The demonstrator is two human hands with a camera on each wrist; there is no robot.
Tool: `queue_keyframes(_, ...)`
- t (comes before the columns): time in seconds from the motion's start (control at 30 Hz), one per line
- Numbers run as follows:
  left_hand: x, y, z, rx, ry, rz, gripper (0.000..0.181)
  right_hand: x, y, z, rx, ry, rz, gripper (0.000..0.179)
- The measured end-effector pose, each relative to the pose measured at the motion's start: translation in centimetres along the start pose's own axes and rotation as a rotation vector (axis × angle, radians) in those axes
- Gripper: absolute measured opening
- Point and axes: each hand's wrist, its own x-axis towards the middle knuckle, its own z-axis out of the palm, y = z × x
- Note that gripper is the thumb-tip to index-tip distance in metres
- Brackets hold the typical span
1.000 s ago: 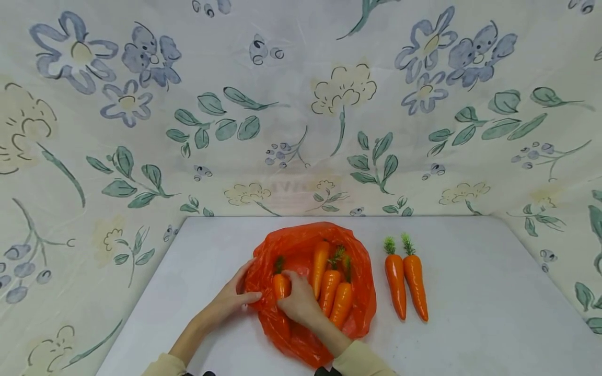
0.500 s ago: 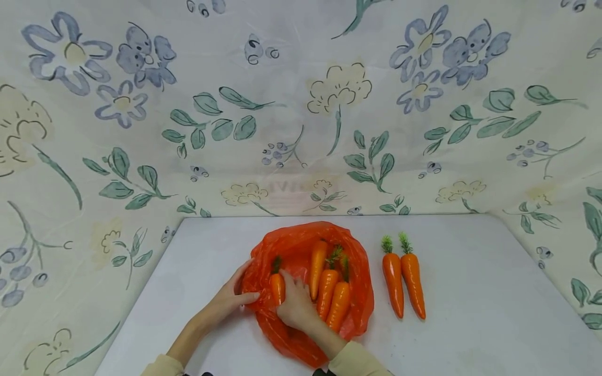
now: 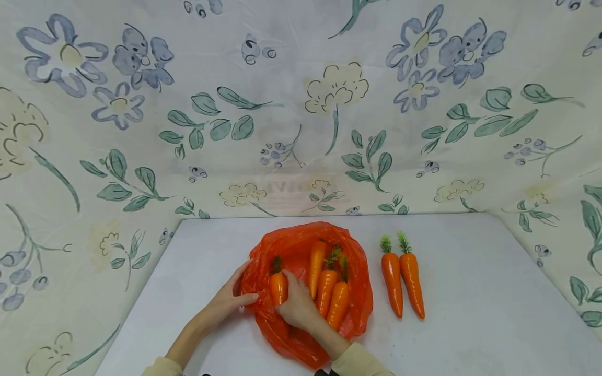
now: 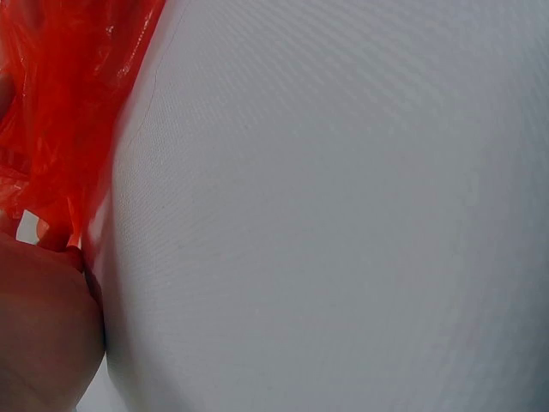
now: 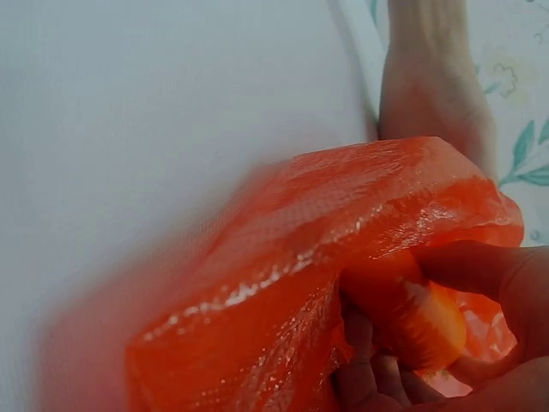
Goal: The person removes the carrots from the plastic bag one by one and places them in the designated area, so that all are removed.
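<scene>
An orange-red plastic bag [image 3: 308, 230] lies with its mouth spread wide. My left hand [image 3: 229, 296] holds the bag's left side, its fingers and thumb curved about the crumpled film; in the left wrist view the bag film [image 4: 69, 94] hangs beside that hand. Inside the bag, my right hand [image 3: 300, 309] grips a carrot [image 3: 278, 287] with a green top pointing away. The right wrist view shows thumb and fingers around this carrot [image 5: 412, 318], its far part hidden by film. More carrots lie to the right within the bag, among them one near its front [image 3: 337, 305].
Two carrots [image 3: 392, 284] with bright green tops lie side by side on the white table [image 3: 470, 292], right of the bag. Behind the table and at its sides hangs a floral cloth [image 3: 282, 115].
The right hand's fingers have shifted slightly around the carrot, which stays near the bag's left side. The left hand keeps its place. The head view has drifted a little.
</scene>
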Motion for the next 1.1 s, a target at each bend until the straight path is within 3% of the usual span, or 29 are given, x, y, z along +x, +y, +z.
queue_keyframes(0.17,0.0,0.0,0.0,0.006,0.0,0.015,0.088,-0.1,0.0,-0.1,0.046,0.001,0.002,0.076)
queue_keyframes(0.53,0.1,0.0,-0.3,-0.004,-0.004,0.018,0.087,-0.2,-0.6,-0.7,0.085,0.106,-0.009,0.078)
queue_keyframes(1.1,0.3,0.1,-0.2,-0.02,-0.006,0.002,0.088,-1.1,-0.6,-1.5,0.144,0.132,-0.009,0.075)
